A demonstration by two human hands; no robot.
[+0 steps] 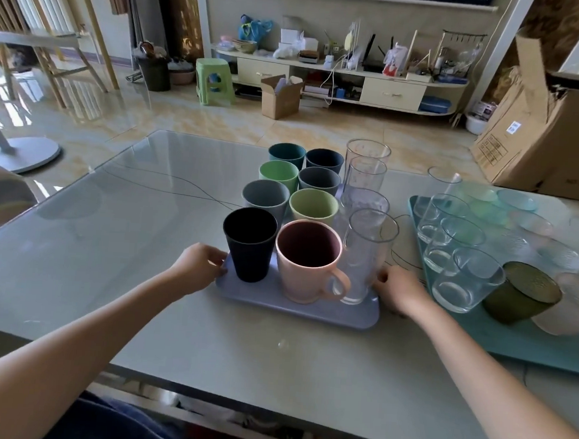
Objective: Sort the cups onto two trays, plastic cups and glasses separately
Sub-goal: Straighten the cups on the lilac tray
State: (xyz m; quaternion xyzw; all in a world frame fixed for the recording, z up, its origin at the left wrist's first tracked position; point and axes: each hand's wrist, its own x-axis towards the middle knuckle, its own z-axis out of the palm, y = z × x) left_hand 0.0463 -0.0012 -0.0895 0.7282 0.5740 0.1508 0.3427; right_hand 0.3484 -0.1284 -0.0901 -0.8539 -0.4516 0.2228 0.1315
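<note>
Head view. The person's left hand (202,264) and right hand (391,288) are each curled over an opposite side edge of the lavender tray (295,310), near its front corners; gripping both sides at once suggests the tray is being steadied or squared on the glass-topped table (128,208), though which cannot be told. Between the hands, on this tray, stand the plastic cups, in rows running away from the person so that all fit: eight opaque ones, namely a black cup (249,244) just beside the left hand, a pink handled mug (307,260), a grey cup (265,197), two green, and three dark blue-grey or teal at the far end. Close to the right hand stands a column of four tall clear tumblers (369,252), apparently plastic, judged by their place on this tray. Beyond the right hand, apart from it, the teal tray (512,344) holds the glasses, packed closely: about four clear tumblers (467,283), one dark green glass (521,293) and several pale tinted, textured ones whose number is unclear. No cup stands loose on the table, so the sorting appears essentially complete.
</note>
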